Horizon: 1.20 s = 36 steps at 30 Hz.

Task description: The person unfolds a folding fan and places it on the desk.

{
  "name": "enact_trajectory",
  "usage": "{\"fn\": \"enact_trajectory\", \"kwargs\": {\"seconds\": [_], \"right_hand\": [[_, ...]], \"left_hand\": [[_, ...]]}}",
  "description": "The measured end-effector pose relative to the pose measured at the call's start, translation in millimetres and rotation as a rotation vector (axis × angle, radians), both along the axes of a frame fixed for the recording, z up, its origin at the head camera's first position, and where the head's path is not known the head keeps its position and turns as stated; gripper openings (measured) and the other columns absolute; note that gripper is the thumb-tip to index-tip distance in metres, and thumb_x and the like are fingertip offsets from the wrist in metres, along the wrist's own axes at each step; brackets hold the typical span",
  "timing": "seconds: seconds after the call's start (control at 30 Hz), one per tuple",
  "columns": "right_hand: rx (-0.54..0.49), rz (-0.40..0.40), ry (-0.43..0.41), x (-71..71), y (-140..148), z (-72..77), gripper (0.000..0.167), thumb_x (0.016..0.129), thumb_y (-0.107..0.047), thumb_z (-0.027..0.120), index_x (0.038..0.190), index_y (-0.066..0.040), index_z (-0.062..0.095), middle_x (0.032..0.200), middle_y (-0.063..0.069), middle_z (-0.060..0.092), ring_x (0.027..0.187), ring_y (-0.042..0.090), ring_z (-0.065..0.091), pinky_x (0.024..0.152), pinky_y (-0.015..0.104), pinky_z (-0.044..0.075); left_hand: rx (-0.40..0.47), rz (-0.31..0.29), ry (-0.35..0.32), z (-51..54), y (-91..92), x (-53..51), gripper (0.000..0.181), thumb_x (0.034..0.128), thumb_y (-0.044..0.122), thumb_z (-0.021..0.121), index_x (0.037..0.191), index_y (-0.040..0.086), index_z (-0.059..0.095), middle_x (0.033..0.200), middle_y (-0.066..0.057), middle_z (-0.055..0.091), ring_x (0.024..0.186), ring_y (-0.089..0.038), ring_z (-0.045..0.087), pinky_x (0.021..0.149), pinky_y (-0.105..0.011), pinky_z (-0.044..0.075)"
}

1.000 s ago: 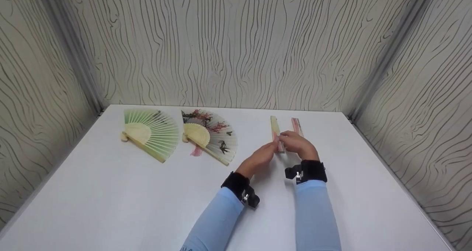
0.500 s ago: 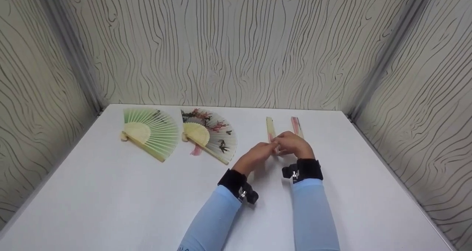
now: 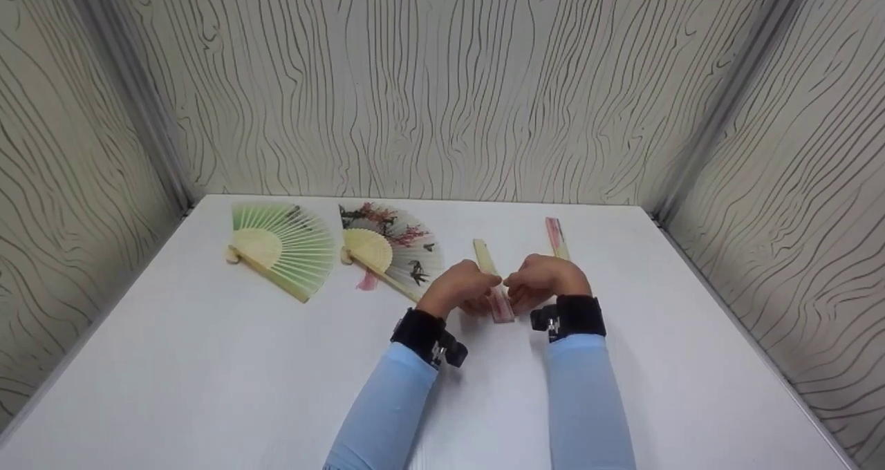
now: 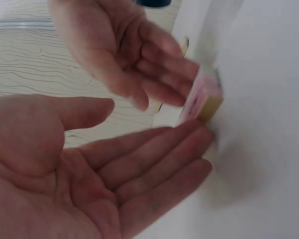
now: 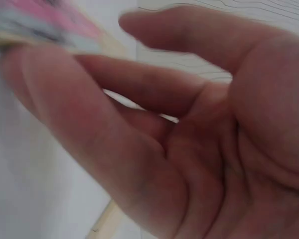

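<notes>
Folded fan (image 3: 502,309) between the fingers (image 4: 159,154) of two hands

The left hand (image 3: 462,287) has its fingers extended and its thumb held apart; the fingertips meet one side of the folded fan. The right hand (image 3: 544,276) faces it from the other side, fingers loosely extended towards the fan, none curled round it. The fan slants between them, its far end showing beyond the fingers and its pink near end towards the person. The fingers partly cover its middle; the right wrist view blurs it and cuts it off, and whether it lies fully on the bench (image 3: 276,387) cannot be told.

Just beyond the right hand, a second folded fan (image 3: 556,236) has its near end hidden. To the left, a spread floral fan (image 3: 401,242) with a pink tassel (image 3: 368,281) loses its lower tip behind the left arm. Farther left lies a spread green fan (image 3: 304,256). Blue sleeves (image 3: 588,394) run out of frame.
</notes>
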State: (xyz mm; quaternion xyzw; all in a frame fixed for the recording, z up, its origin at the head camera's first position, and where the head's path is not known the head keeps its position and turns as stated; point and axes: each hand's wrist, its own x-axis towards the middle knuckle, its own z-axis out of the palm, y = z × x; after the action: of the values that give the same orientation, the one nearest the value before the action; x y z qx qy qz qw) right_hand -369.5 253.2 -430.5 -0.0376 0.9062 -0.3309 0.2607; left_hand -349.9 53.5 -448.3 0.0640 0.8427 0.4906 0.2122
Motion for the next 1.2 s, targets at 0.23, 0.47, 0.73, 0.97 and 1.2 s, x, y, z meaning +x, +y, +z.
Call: {"fn": "enact_trajectory", "kwargs": {"seconds": [0.23, 0.47, 0.73, 0.97, 1.2], "right_hand": [[-0.032, -0.036, 0.005, 1.7, -7.4, 0.2, 0.042, 0.107, -0.023, 0.058, 0.130, 0.011, 0.071, 0.123, 0.027, 0.079, 0.099, 0.026, 0.082, 0.093, 0.039, 0.070], [-0.005, -0.125, 0.103, -8.4, -26.1, -13.4, 0.025, 0.095, -0.015, 0.068, 0.107, 0.005, 0.078, 0.083, 0.005, 0.074, 0.074, 0.014, 0.072, 0.074, 0.027, 0.066], [-0.136, -0.176, 0.152, -13.6, -30.5, -22.1, 0.032, 0.093, -0.012, 0.078, 0.117, 0.010, 0.078, 0.087, 0.002, 0.077, 0.075, 0.010, 0.069, 0.069, 0.020, 0.056], [-0.214, -0.229, 0.182, -13.8, -25.2, -12.7, 0.046, 0.101, -0.023, 0.074, 0.136, 0.007, 0.070, 0.118, 0.011, 0.078, 0.094, 0.011, 0.072, 0.084, 0.023, 0.060], [-0.595, -0.219, 0.119, -7.0, -30.5, 10.0, 0.051, 0.107, -0.012, 0.067, 0.149, 0.015, 0.055, 0.100, -0.005, 0.077, 0.090, 0.000, 0.074, 0.084, 0.016, 0.064]], "left_hand": [[-0.128, 0.072, 0.095, -41.6, 5.5, -45.0, 0.022, 0.0959, 0.023, 0.063, 0.078, 0.010, 0.064, 0.065, -0.003, 0.064, 0.058, -0.017, 0.062, 0.053, -0.029, 0.050], [0.127, 0.226, 0.019, -20.9, 5.2, -13.5, 0.030, 0.0931, 0.006, 0.069, 0.119, -0.008, 0.069, 0.102, -0.012, 0.070, 0.087, -0.021, 0.067, 0.074, -0.029, 0.061], [0.157, 0.254, 0.059, -20.5, 1.9, -11.9, 0.035, 0.0945, 0.002, 0.071, 0.127, -0.011, 0.071, 0.126, -0.022, 0.074, 0.106, -0.027, 0.075, 0.093, -0.034, 0.066], [0.216, 0.126, 0.191, -13.4, -12.0, -20.9, 0.044, 0.0971, -0.008, 0.064, 0.141, -0.004, 0.068, 0.139, -0.022, 0.073, 0.121, -0.033, 0.076, 0.099, -0.036, 0.067], [0.065, -0.026, 0.610, 3.7, -40.4, -26.2, 0.053, 0.0954, -0.010, 0.072, 0.146, 0.004, 0.067, 0.153, -0.018, 0.066, 0.143, -0.038, 0.063, 0.119, -0.048, 0.056]]}}
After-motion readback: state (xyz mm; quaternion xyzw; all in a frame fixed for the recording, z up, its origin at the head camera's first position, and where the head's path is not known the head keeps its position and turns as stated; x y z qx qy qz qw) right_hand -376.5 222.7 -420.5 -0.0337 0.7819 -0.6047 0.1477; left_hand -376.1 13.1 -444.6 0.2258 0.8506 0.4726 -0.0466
